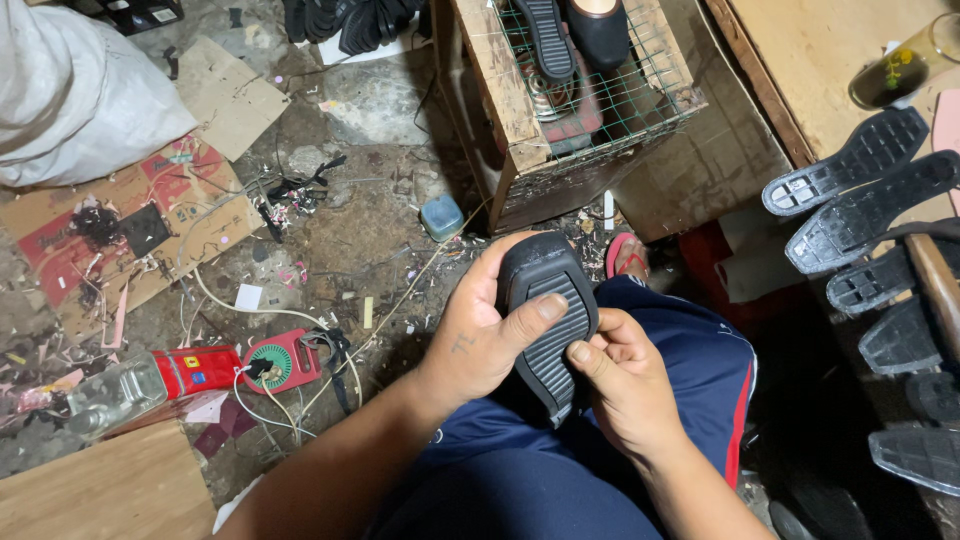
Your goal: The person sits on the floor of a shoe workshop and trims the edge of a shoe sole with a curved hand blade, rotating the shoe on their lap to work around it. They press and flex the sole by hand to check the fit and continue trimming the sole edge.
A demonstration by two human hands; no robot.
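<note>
A black shoe with its ribbed rubber sole facing up rests over my lap. My left hand wraps around the shoe's toe end, thumb lying across the sole's ridges. My right hand grips the shoe's right edge near the heel, thumb pressed on the sole's rim. My legs are in dark blue shorts with a red stripe.
Several black soles lie in a row on a board at right. A wooden crate with wire mesh holds shoes ahead. A red tool and cable, cardboard and scraps litter the floor; a white sack sits far left.
</note>
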